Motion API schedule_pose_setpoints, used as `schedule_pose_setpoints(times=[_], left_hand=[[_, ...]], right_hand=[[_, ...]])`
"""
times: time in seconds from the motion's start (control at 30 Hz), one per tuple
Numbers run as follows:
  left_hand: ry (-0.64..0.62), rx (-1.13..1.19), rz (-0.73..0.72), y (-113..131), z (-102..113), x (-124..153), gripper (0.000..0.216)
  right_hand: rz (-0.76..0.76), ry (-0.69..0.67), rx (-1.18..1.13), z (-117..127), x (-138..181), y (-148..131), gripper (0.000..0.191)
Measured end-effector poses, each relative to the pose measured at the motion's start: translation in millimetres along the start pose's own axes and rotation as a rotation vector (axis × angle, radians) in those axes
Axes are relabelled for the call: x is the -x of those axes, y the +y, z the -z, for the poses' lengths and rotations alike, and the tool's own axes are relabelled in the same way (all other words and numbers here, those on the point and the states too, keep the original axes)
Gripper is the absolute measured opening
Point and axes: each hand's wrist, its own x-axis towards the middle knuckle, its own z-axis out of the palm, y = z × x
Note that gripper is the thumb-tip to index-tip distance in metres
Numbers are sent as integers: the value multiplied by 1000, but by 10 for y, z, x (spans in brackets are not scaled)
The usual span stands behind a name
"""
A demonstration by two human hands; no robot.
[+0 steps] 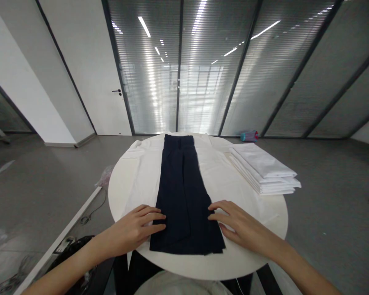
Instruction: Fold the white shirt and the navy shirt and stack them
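Observation:
A dark navy garment with a waistband lies flat and lengthwise on white cloth spread over the round table. Its waistband is at the far end and its wider hem faces me; I cannot tell whether it is a skirt or shorts. My left hand rests at the lower left edge, fingers extended over the fabric. On the opposite edge, my right hand has its fingertips on the garment, fingers spread. Neither hand grips the fabric. White cloth shows on both sides of the garment.
A stack of folded white cloth sits at the table's right edge. The round white table stands before a glass partition with blinds. Clear plastic, cables and a white rail are on the left; a colourful packet is behind.

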Motion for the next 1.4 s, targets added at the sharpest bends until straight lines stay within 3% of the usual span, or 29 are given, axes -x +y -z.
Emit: schedule_pose_setpoints(times=[0.17, 0.37, 0.5, 0.67, 0.87, 0.97, 1.03, 1.17, 1.3, 1.4], left_hand=[[-51, 88, -43, 73, 17, -70, 58], [-116, 140, -11, 115, 61, -19, 61], [-70, 106, -23, 95, 13, 50, 42], [-6, 131, -23, 96, -90, 88, 32], [58, 211, -39, 161, -125, 126, 26], [56, 219, -39, 170, -137, 134, 34], [82, 225, -26, 164, -149, 126, 38], [215, 299, 42, 136, -164, 82, 31], [359, 354, 135, 104, -154, 17, 31], [400, 333, 101, 71, -160, -21, 29]], right_hand=[[-2, -45, -44, -141, 200, -195, 56], [26, 76, -38, -335, 281, -241, 37], [104, 198, -16, -392, 266, -224, 18], [125, 283, -1, -375, 211, -276, 14], [146, 242, -58, -394, 238, -386, 14], [149, 200, -86, -398, 286, -389, 12], [159, 175, -84, -392, 316, -362, 20], [177, 120, -63, -373, 339, -270, 69], [119, 132, -49, -339, 251, -157, 70], [87, 144, -20, -309, 130, -67, 75]])
